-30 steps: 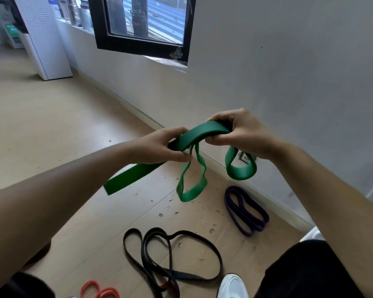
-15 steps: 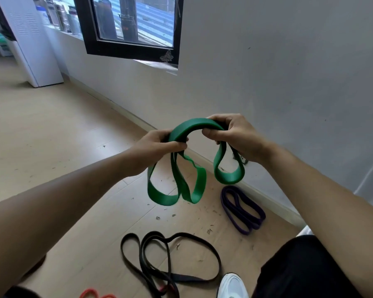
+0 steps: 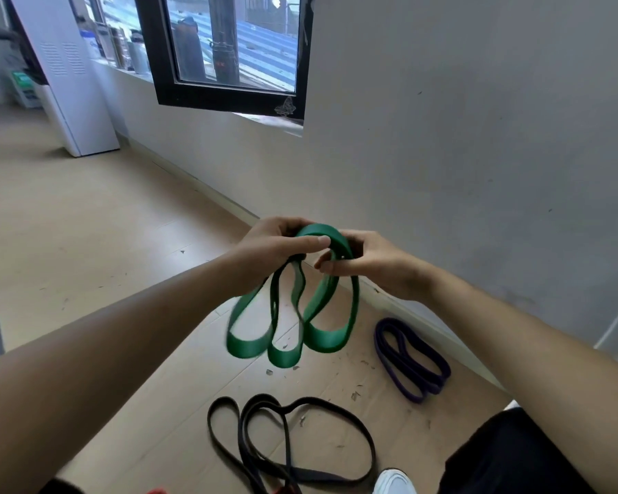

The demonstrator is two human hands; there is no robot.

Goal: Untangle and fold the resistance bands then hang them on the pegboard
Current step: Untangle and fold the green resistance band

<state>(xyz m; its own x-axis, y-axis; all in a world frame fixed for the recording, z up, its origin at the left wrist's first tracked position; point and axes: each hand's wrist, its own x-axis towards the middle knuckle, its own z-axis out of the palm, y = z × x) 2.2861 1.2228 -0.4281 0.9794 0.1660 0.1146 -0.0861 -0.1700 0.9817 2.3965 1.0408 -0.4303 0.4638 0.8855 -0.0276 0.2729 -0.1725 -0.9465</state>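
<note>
A wide green resistance band point(image 3: 320, 308) hangs in several loops from both my hands, above the wooden floor. My left hand point(image 3: 275, 247) grips the top of the folded loops, thumb laid across the band. My right hand point(image 3: 368, 260) holds the same bundle from the right, fingers curled through the loop. On the floor below lie a tangled black band point(image 3: 293, 440) and a folded purple band point(image 3: 411, 361) near the wall. A bit of a red band point(image 3: 157, 490) shows at the bottom edge. No pegboard is in view.
A grey wall point(image 3: 478, 137) runs along the right, with a black-framed window point(image 3: 225, 58) above. A white cabinet point(image 3: 68, 76) stands at the far left. My white shoe point(image 3: 393, 481) and dark trouser leg are at the bottom right. Small debris litters the floor.
My hands have come closer together, gathering the green band's top into one bundle. The long straight end was folded up, so the band now hangs in several even loops.
</note>
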